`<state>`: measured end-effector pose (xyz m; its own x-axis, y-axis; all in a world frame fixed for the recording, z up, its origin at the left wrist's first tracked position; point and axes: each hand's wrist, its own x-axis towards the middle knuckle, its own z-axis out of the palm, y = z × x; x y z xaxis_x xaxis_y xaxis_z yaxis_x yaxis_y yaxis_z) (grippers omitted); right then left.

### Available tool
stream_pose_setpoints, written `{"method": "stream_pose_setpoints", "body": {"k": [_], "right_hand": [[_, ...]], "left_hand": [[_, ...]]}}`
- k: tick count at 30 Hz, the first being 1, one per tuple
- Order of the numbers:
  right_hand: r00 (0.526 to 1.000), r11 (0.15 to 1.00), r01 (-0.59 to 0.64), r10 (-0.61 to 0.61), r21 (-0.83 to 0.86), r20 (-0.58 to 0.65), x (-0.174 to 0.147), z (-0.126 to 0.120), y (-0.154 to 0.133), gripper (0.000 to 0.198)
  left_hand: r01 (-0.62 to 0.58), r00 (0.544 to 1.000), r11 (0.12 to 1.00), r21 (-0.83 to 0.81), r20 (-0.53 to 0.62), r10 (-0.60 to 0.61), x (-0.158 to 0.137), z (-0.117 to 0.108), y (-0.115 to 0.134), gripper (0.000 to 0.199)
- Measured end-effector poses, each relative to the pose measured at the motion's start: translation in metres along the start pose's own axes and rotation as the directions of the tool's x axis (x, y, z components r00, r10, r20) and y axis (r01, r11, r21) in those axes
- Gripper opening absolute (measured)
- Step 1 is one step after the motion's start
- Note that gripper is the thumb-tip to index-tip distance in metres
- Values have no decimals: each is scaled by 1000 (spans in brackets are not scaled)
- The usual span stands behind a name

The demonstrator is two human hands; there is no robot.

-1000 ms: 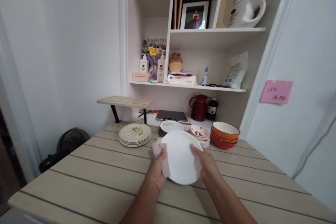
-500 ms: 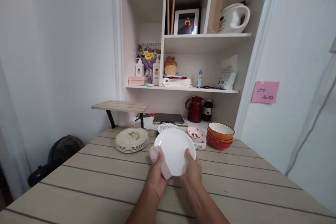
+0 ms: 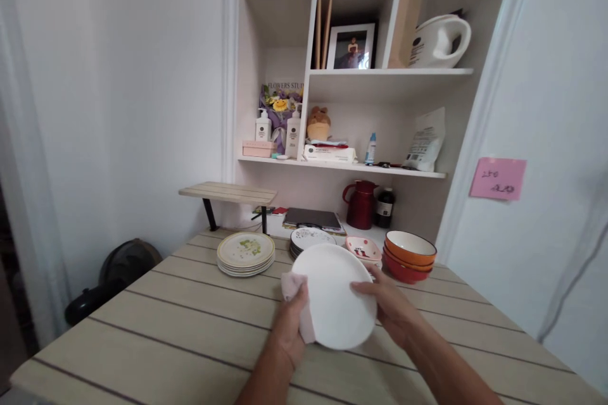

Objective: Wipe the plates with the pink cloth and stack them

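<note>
A round white plate (image 3: pixel 335 300) is held up in front of me, tilted so that its face shows. My left hand (image 3: pixel 292 319) grips its left edge through a pale pink cloth (image 3: pixel 306 316), thumb on the front. At the right rim, my right hand (image 3: pixel 387 304) pinches the plate with the thumb on its face and the fingers behind. Just beyond it stand a stack of dark-rimmed patterned plates (image 3: pixel 312 238) and a stack of small pink-rimmed dishes (image 3: pixel 363 247), both partly covered by the white plate.
Yellow-rimmed plates (image 3: pixel 246 250) are stacked at the left of the slatted table (image 3: pixel 190 323). Orange and red bowls (image 3: pixel 409 256) stand nested at the right. Behind are a small raised stand (image 3: pixel 228 192), a red jug (image 3: pixel 360 204), a dark bottle (image 3: pixel 384 207) and loaded shelves.
The white plate has turned in my hands and sits slightly lower and farther right in view. My right hand has shifted up along its right rim. The camera view has moved a little.
</note>
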<state>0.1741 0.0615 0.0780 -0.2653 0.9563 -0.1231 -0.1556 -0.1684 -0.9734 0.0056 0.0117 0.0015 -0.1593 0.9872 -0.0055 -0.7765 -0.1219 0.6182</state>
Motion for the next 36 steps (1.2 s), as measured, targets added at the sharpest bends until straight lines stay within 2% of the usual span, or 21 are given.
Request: {"method": "stream_pose_setpoints", "body": {"k": [2, 3, 5, 7, 11, 15, 21, 25, 32, 34, 36], "right_hand": [[995, 992, 54, -44, -114, 87, -1, -5, -26, 62], [989, 983, 55, -30, -174, 148, -2, -4, -36, 57], [965, 962, -14, 85, -272, 249, -5, 1, -48, 51], [955, 958, -58, 135, -279, 265, -6, 8, -50, 48], [982, 986, -9, 40, -164, 185, -5, 17, -40, 40], [995, 997, 59, -54, -52, 82, 0, 19, -28, 47], [991, 987, 127, -123, 102, -48, 14, 31, -8, 59], [973, 956, 191, -154, 221, -174, 21, 43, 11, 63], [907, 892, 267, -104, 365, -408, 34, 74, 53, 56], [912, 895, 230, -61, 383, -406, 35, 79, 63, 53], [944, 909, 138, -1, 393, -330, 34, 77, 68, 50]], "left_hand": [[16, 998, 1000, 17, 67, -17, -4, 3, -2, 49], [23, 995, 999, 23, 94, -25, -6, 5, -2, 48], [37, 992, 999, 29, 123, -40, -11, 7, -2, 48], [42, 992, 999, 28, 116, -45, -13, 8, 0, 51], [63, 993, 998, -20, 102, -61, -10, 9, 4, 53], [114, 988, 990, -85, 113, -104, -6, 10, 5, 49], [100, 994, 983, -156, 60, -92, 2, 3, 8, 54], [77, 997, 982, -175, 3, -78, 8, -1, 7, 57], [15, 978, 985, -173, -201, -50, 19, -4, 1, 52], [-5, 968, 987, -163, -250, -36, 20, -8, 1, 53], [-29, 959, 988, -153, -284, -16, 19, -11, 2, 54]]}}
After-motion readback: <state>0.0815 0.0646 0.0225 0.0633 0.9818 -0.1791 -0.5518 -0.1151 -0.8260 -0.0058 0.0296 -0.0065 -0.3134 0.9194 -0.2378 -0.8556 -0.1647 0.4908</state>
